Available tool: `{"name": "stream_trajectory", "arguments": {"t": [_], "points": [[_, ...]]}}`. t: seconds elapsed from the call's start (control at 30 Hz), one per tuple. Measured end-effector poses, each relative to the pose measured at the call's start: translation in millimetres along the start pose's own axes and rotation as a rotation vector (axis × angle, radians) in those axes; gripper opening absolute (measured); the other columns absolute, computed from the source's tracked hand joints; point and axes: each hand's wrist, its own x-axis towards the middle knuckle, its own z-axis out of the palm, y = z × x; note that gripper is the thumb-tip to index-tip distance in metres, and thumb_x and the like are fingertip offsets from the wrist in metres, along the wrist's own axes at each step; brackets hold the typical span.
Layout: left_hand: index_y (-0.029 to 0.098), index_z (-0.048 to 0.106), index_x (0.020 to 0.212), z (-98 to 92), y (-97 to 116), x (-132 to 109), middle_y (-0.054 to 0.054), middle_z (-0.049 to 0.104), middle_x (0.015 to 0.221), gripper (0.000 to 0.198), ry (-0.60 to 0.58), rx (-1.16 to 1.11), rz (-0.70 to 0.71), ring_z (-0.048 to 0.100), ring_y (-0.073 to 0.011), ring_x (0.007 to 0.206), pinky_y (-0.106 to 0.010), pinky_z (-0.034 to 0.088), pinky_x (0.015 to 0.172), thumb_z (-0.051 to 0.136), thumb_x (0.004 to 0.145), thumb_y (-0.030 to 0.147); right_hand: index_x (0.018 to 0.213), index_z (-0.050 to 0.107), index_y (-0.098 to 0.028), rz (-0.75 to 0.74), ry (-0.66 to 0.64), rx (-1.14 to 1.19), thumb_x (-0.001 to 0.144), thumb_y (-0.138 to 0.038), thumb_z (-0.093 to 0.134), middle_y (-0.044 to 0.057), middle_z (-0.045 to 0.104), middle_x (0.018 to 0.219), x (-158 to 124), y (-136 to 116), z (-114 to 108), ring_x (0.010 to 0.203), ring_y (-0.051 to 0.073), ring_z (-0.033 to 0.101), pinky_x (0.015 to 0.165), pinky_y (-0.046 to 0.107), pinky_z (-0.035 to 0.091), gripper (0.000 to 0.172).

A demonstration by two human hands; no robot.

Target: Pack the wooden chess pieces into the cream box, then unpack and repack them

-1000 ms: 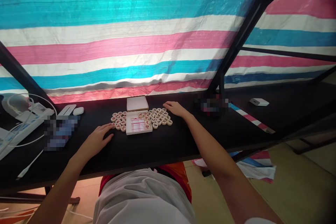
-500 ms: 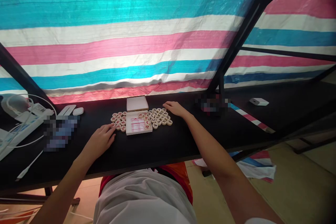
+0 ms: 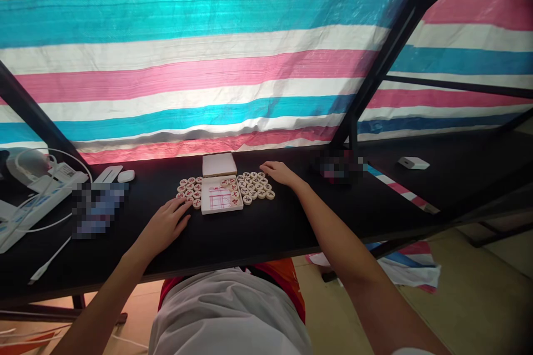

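Round wooden Chinese chess pieces with red characters [image 3: 191, 187] lie grouped left of a shallow white box [image 3: 221, 211]. My left hand [image 3: 169, 224] rests on the table in front of them, fingers stretched out and fingertips touching the nearest red pieces. Inside the box are a sheet with pink printed lines [image 3: 219, 198] and several red pieces [image 3: 234, 194] along its right side. Chinese chess pieces with dark characters [image 3: 255, 185] fill a group on the box's right. At their far right corner lies my right hand [image 3: 280, 172], fingers extended and holding nothing visible.
The open box lid [image 3: 219, 164] lies behind the box on the black table [image 3: 258, 238]. At the left are a white power strip [image 3: 50, 205], cables and a white earbud case [image 3: 126, 176]. A white adapter [image 3: 413, 163] sits far right. A striped tarp [image 3: 208, 39] hangs behind.
My left hand has slid slightly right along the front of the red pieces, toward the box. My right hand stays by the dark pieces. The view has shifted a little.
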Motion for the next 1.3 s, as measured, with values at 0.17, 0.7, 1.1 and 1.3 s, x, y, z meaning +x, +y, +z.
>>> {"name": "stream_trajectory", "arguments": {"t": [0.17,0.7,1.1,1.3], "points": [[0.017,0.053,0.128,2.9,-2,-1,-0.011,0.054,0.132,0.046,0.001,0.005,0.006,0.046,-0.0269,0.124,-0.044,0.038,0.105,0.034,0.093,0.041,0.094,0.067,-0.018,0.013,-0.003,-0.003,0.089,-0.04,0.043,0.005,0.07,0.086,-1,-2,-1,0.081,0.019,0.062,0.075,0.027,0.045,0.033],[0.024,0.053,0.129,3.4,1,2,-0.01,0.055,0.128,0.046,0.012,0.062,0.101,0.049,-0.0267,0.121,-0.043,0.042,0.101,0.033,0.094,0.046,0.095,0.068,-0.019,0.012,-0.005,-0.018,0.09,-0.04,0.042,0.004,0.07,0.086,0,-1,-1,0.081,0.018,0.062,0.075,0.027,0.045,0.034],[0.02,0.053,0.128,-0.6,10,3,-0.011,0.055,0.128,0.043,0.008,0.085,0.211,0.051,-0.0252,0.118,-0.041,0.043,0.098,0.035,0.096,0.041,0.094,0.068,-0.019,0.005,0.0,-0.015,0.09,-0.041,0.042,0.004,0.07,0.086,-1,0,0,0.08,0.018,0.063,0.075,0.027,0.044,0.034],[0.019,0.052,0.129,1.4,8,4,-0.012,0.056,0.128,0.042,0.014,0.112,0.231,0.05,-0.026,0.119,-0.041,0.044,0.096,0.036,0.095,0.04,0.094,0.068,-0.019,0.006,-0.002,-0.018,0.09,-0.04,0.042,0.004,0.07,0.086,-1,-2,-1,0.081,0.019,0.063,0.075,0.027,0.045,0.033]]}}
